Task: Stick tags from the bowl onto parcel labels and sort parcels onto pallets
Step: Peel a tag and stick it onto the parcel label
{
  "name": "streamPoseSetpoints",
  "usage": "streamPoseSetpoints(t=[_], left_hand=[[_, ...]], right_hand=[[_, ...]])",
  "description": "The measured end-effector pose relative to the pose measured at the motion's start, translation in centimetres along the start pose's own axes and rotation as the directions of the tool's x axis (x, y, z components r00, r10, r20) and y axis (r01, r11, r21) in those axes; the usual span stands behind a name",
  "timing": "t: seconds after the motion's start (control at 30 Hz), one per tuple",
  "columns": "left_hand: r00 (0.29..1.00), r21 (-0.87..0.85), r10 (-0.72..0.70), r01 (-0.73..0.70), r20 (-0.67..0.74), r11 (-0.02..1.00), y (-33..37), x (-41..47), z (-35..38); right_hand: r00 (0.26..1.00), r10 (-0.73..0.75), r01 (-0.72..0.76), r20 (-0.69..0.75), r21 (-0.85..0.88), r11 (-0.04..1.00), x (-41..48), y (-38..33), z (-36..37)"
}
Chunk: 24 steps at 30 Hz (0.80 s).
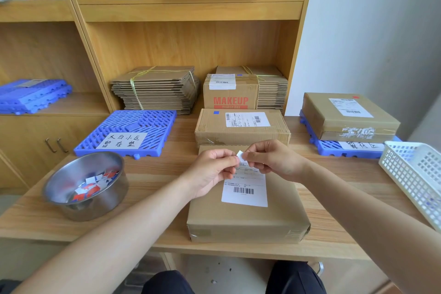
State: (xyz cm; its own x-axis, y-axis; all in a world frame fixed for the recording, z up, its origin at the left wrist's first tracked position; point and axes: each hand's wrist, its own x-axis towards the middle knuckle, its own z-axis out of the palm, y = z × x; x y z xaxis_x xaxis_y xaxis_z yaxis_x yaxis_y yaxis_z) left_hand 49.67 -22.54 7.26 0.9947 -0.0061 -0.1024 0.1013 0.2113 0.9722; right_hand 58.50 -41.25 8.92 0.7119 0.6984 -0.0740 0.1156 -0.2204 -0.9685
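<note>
Head view: both forearms reach in from the bottom edge, and the hands meet fingertip to fingertip over the far half of the near parcel (248, 219). Left hand (212, 170) has its fingers curled, thumb and forefinger pinching a small white tag (240, 155). Right hand (274, 160) mirrors it, thumb and forefinger clamped on the same tag from the other side. Tag sits above the parcel's label (245, 192); cannot tell if it touches.

Bowl (71, 207) sits well left of the left hand, with loose tags (93, 186) in red, blue and white inside. Blue pallet (133, 124) with a handwritten note lies beyond the bowl. Second parcel (241, 131) is just beyond the fingertips. Right of the right hand is another pallet (329, 149) carrying a flat parcel (334, 117), plus a white basket (415, 174) cut off by the frame edge.

Hands cover the label's top rows, and the print is too small to read. Only the tag's white face shows. Basket hides part of the right-side pallet's note.
</note>
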Motion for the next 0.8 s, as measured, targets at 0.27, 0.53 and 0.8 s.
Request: streamPoseSetpoints(t=[0.27, 0.53, 0.8], left_hand=[[0.999, 0.200, -0.025, 0.031, -0.032, 0.979, 0.7, 0.1, -0.1], [0.995, 0.267, -0.026, 0.051, -0.095, 0.962, 1.1, 0.3, 0.2], [0.991, 0.211, -0.042, 0.069, -0.130, 0.975, 0.3, 0.6, 0.6]], right_hand=[[0.999, -0.024, 0.027, 0.029, -0.107, 0.994, -0.3, 0.2, 0.4], [0.998, -0.057, 0.062, 0.034, -0.174, 0.983, -0.1, 0.3, 0.5], [0.999, -0.046, 0.050, 0.029, -0.153, 0.987, -0.2, 0.7, 0.5]])
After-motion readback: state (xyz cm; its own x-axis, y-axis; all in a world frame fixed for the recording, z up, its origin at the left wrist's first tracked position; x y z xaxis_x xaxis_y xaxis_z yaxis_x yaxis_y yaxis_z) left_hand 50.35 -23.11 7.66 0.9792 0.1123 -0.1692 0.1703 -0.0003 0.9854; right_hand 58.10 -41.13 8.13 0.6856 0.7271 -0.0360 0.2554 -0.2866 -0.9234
